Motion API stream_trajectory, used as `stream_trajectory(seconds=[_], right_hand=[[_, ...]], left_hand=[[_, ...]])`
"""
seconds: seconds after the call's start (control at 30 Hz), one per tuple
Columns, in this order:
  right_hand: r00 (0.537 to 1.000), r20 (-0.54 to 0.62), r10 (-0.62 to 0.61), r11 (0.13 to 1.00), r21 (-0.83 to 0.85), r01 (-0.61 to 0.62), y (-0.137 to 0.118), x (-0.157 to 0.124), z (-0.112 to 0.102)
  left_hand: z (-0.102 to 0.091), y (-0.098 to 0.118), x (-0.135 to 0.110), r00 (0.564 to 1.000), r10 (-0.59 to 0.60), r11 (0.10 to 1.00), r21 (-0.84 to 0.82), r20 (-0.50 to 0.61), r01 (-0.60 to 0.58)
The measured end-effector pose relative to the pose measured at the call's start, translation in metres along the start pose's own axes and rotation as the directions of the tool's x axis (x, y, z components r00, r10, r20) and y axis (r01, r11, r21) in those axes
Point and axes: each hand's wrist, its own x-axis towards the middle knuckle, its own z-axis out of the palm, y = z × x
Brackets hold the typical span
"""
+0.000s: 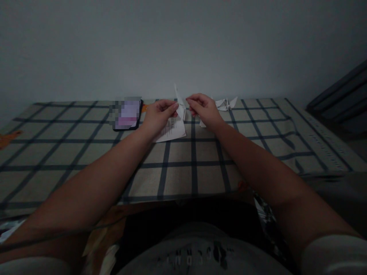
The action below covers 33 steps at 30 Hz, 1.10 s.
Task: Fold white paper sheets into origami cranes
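Note:
My left hand (161,114) is closed, its thumb and fingers pinching a folded piece of white paper (181,110) with a thin point standing up. Close by on the right is my right hand (204,109), fingers curled and thumb tip near the index finger. Whether anything is between those fingertips I cannot make out. Under my left hand lies a printed sheet of paper (173,130), partly covered. Beyond my right wrist sits a folded paper crane (227,104), partly hidden by that hand.
A phone (127,114) with a blurred lit screen lies left of my hands. The table has a checked cloth (177,175) with dark blue lines. A plain wall (183,46) rises behind it. Dark slatted furniture (341,97) stands at the far right.

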Motion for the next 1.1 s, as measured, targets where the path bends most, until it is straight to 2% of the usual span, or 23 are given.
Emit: stream_trajectory(seconds=[0.13,0.2,0.33,0.47,0.67,0.83,0.97,1.1], right_hand=[[0.989,0.134,0.069,0.994,0.08,-0.08,0.002,0.001,0.004],[0.985,0.153,0.081,0.99,0.101,-0.098,0.002,0.001,0.005],[0.986,0.138,0.093,0.986,0.126,-0.11,0.002,0.001,0.004],[0.989,0.102,0.109,0.987,0.111,-0.12,0.005,0.002,0.004],[0.989,0.129,0.069,0.997,0.03,-0.074,0.013,0.002,0.004],[0.994,0.11,0.003,0.999,-0.041,0.002,0.01,0.0,0.002],[0.994,0.097,-0.051,0.995,-0.083,0.059,0.008,0.0,0.002],[0.995,0.089,-0.049,0.995,-0.082,0.056,0.01,0.001,0.003]], left_hand=[[-0.002,-0.001,0.002,1.0,0.011,1.0,0.005,0.016,-0.011],[0.0,-0.003,0.001,1.0,0.008,1.0,-0.017,0.026,-0.008],[0.003,-0.006,0.0,0.999,0.041,0.999,0.009,0.028,-0.042],[0.001,-0.002,-0.002,0.987,0.145,0.966,0.227,-0.072,-0.125],[-0.003,0.004,-0.007,0.981,0.195,0.891,0.417,0.0,-0.177],[-0.002,0.005,-0.008,0.979,0.199,0.875,0.441,0.047,-0.199],[-0.003,0.007,-0.007,0.978,0.206,0.859,0.472,0.034,-0.197],[-0.001,0.003,-0.005,0.989,0.148,0.909,0.395,0.0,-0.137]])
